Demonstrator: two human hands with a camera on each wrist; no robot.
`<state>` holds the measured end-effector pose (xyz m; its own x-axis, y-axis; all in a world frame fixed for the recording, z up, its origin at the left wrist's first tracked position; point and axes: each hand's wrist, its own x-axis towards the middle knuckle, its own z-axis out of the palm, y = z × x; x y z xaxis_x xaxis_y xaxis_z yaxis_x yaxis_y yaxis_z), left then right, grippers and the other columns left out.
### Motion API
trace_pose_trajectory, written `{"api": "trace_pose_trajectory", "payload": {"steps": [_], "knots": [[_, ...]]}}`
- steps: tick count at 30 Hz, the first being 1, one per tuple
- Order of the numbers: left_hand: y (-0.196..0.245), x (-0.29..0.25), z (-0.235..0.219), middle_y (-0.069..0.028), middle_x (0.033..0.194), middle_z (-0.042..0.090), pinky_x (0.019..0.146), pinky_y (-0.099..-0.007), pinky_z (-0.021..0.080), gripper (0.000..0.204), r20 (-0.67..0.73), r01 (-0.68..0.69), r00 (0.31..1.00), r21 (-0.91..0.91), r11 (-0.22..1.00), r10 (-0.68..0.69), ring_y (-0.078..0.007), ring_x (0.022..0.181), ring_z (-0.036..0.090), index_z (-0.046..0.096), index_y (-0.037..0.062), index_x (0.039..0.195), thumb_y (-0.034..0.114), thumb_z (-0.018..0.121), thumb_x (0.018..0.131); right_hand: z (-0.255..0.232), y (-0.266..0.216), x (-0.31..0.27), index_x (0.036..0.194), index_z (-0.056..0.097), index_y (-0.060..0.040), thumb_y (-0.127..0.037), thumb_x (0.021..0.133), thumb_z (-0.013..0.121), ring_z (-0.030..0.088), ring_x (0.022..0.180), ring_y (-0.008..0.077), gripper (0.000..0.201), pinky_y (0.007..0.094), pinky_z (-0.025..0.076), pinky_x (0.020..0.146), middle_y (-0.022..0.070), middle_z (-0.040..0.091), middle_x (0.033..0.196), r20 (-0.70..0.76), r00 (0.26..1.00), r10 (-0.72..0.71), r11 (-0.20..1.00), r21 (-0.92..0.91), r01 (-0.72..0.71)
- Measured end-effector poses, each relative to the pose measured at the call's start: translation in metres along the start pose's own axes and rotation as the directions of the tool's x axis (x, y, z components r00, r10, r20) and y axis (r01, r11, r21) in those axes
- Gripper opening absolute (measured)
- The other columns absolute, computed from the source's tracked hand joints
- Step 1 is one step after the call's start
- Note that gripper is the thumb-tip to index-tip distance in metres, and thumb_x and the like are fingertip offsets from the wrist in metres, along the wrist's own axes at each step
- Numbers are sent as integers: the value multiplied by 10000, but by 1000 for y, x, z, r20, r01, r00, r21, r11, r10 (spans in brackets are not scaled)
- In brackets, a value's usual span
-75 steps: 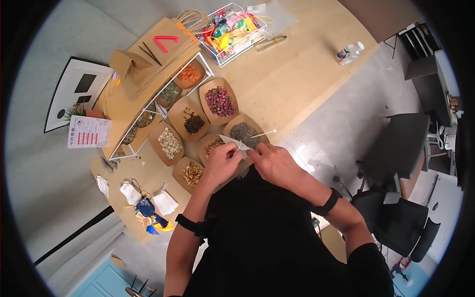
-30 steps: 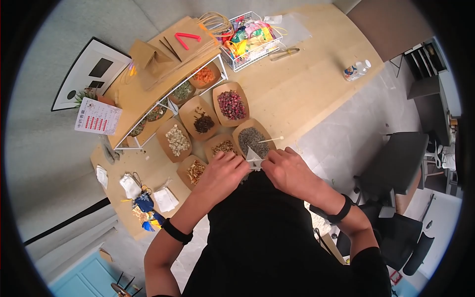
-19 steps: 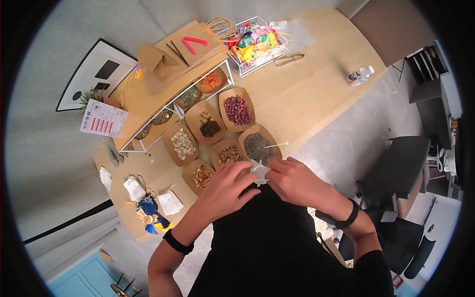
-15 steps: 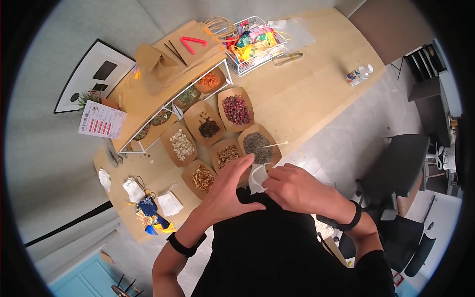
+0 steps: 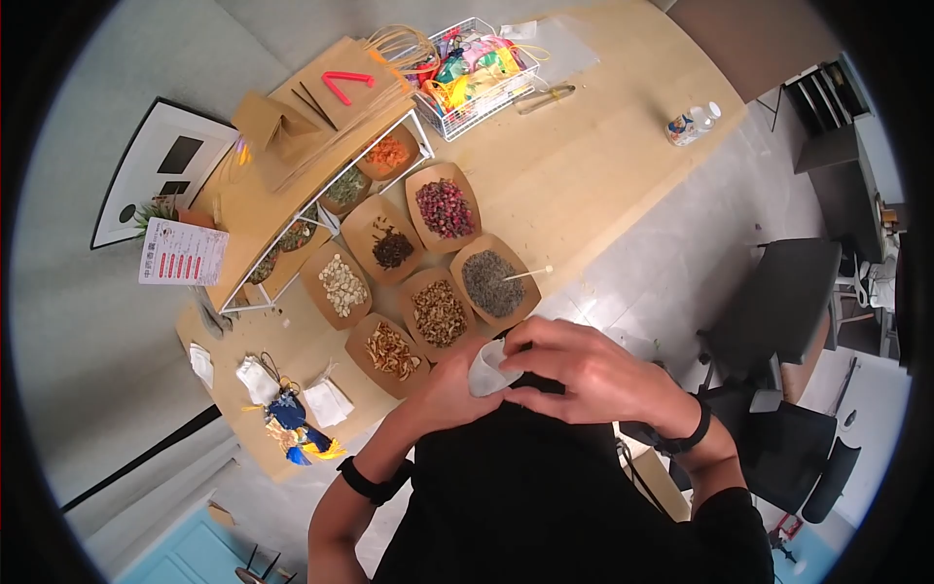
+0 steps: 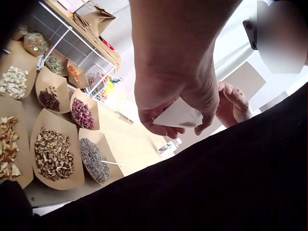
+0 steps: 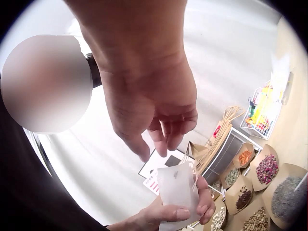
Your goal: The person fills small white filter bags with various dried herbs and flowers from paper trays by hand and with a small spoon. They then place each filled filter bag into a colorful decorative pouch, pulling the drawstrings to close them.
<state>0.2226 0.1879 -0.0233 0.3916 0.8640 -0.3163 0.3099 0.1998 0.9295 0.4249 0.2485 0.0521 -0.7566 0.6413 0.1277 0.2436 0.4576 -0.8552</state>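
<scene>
A small white translucent pouch (image 5: 487,368) is held by the left hand (image 5: 449,391), whose fingers and thumb wrap round it. In the right wrist view the left thumb lies across the front of the pouch (image 7: 177,192), with a small dark patch showing near its top and a thin string at its side. The right hand (image 5: 584,372) is beside the pouch; in its own wrist view the right hand (image 7: 151,108) hangs above it, fingers loosely bent, holding nothing. Through the left wrist view, the left hand (image 6: 175,91) grips the pouch (image 6: 179,115).
Paper trays of dried material lie ahead, including grey bits (image 5: 494,282) with a white stick, red buds (image 5: 445,207) and brown chunks (image 5: 440,313). Further off are a wire basket (image 5: 475,83), tongs (image 5: 546,98) and a bottle (image 5: 693,125). White pouches (image 5: 328,401) lie at left.
The left hand, spread beside the pouch half a second ago, has closed round it. The right hand has let go of it. The pouch has moved slightly left in the head view.
</scene>
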Motion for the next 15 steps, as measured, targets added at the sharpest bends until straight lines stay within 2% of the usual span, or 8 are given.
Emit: {"api": "trace_pose_trajectory", "payload": {"steps": [1, 3, 7, 9, 13, 15], "knots": [[2, 0, 0, -128, 1042, 629, 835, -372, 496, 488, 6, 2, 1000, 3, 1000, -2, -268, 976, 638, 545, 17, 1158, 143, 771, 744, 1, 4, -2, 969, 622, -10, -118, 773, 735, 616, 877, 301, 251, 390, 516, 749, 105, 599, 999, -6, 1000, 3, 1000, 3, -3], [7, 0, -1, -125, 1042, 638, 831, -364, 498, 474, 123, 51, 991, -51, 997, -44, -259, 976, 644, 548, 25, 1146, 142, 768, 743, 4, 12, -6, 996, 615, -7, -102, 771, 742, 625, 848, 304, 275, 389, 523, 713, 101, 602, 986, 206, 979, 0, 1000, -2, 0], [6, 2, -3, -121, 1045, 645, 832, -355, 500, 484, 179, 30, 983, -10, 999, -28, -243, 980, 647, 542, 26, 1148, 150, 771, 740, 7, 15, -5, 1004, 619, -11, -83, 782, 737, 631, 761, 277, 262, 364, 523, 662, 97, 599, 958, 229, 971, 62, 987, 129, -93], [2, 1, -5, -128, 1050, 646, 837, -350, 502, 496, 240, 112, 965, -15, 994, -105, -234, 975, 646, 535, 23, 1150, 160, 775, 738, 7, 21, -9, 1065, 626, -52, -98, 780, 773, 621, 691, 174, 324, 305, 515, 603, 57, 610, 972, 308, 912, 272, 914, 213, -344], [2, -1, -6, -131, 1035, 644, 827, -354, 501, 479, 199, 170, 968, -69, 983, -154, -233, 958, 644, 528, 19, 1138, 146, 765, 742, 19, 25, -15, 998, 634, -34, -85, 779, 745, 623, 696, 187, 250, 309, 512, 620, 82, 601, 933, 278, 906, 320, 877, 273, -394], [1, 0, -7, -109, 1047, 645, 811, -333, 505, 569, 230, 253, 944, -43, 966, -237, -206, 957, 638, 526, 37, 1200, 167, 779, 708, 25, 24, -14, 973, 653, -28, -82, 773, 750, 632, 708, 206, 229, 318, 520, 633, 70, 610, 934, 240, 913, 329, 873, 291, -391]]}}
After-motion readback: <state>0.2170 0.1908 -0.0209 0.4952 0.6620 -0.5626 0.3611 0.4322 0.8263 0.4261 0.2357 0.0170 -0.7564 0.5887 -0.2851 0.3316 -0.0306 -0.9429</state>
